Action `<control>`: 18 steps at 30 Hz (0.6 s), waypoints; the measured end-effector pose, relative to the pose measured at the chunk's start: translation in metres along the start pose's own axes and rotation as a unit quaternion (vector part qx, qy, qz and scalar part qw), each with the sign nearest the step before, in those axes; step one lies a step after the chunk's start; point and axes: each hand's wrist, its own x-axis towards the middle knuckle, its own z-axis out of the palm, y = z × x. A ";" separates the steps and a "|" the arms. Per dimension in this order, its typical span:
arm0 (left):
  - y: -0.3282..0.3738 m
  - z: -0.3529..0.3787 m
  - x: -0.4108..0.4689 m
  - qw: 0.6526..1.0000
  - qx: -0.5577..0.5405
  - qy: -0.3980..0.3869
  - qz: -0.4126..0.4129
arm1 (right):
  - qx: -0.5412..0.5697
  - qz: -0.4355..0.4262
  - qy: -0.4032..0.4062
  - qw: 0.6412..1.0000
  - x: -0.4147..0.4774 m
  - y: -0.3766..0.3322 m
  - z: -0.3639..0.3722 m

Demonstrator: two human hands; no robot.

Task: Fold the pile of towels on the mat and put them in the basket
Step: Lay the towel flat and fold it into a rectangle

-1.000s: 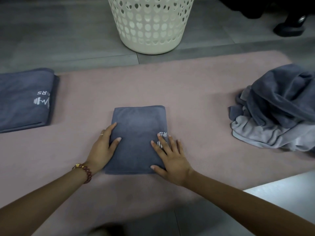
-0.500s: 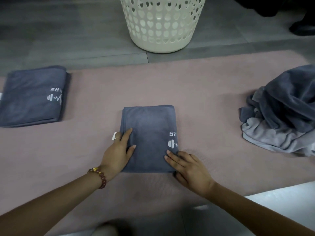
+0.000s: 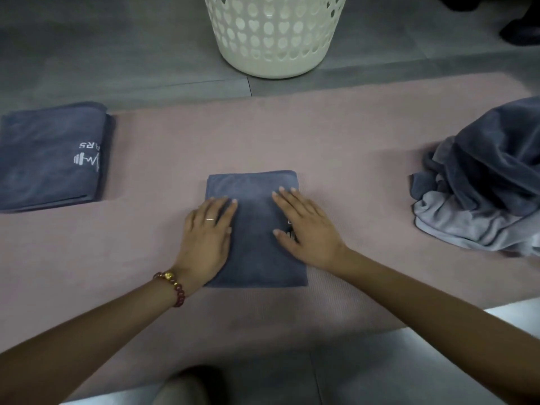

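The towel (image 3: 255, 244) was pressed under the left hand (image 3: 206, 233) and right hand (image 3: 308, 226), fingers (image 3: 226, 210) straight. It was judged soft and floppy; both sides should be gripped.

Two folded towels (image 3: 254, 229) (image 3: 49, 156), one basket (image 3: 274, 39)
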 end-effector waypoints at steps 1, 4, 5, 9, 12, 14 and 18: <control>0.005 0.002 0.005 0.999 -0.010 -0.029 0.021 | -0.023 -0.010 -0.019 0.999 0.011 0.001 0.004; 0.005 0.017 0.010 0.994 -0.015 -0.106 0.029 | -0.081 -0.032 -0.079 0.993 0.035 0.012 0.021; 0.002 0.022 0.010 0.993 -0.008 -0.115 0.021 | -0.078 -0.021 -0.095 0.992 0.039 0.016 0.024; -0.011 0.024 0.016 0.990 -0.086 -0.104 -0.045 | -0.062 0.011 -0.083 0.995 0.043 0.018 0.027; -0.008 0.017 0.010 0.961 -0.202 -0.107 -0.157 | 0.027 0.097 -0.065 0.993 0.026 0.005 0.024; -0.005 0.012 0.000 0.941 -0.254 -0.086 -0.205 | 0.126 0.147 -0.055 0.980 0.006 -0.005 0.020; -0.006 0.006 -0.012 0.912 -0.339 -0.097 -0.210 | 0.270 0.167 -0.016 0.948 -0.022 -0.014 0.018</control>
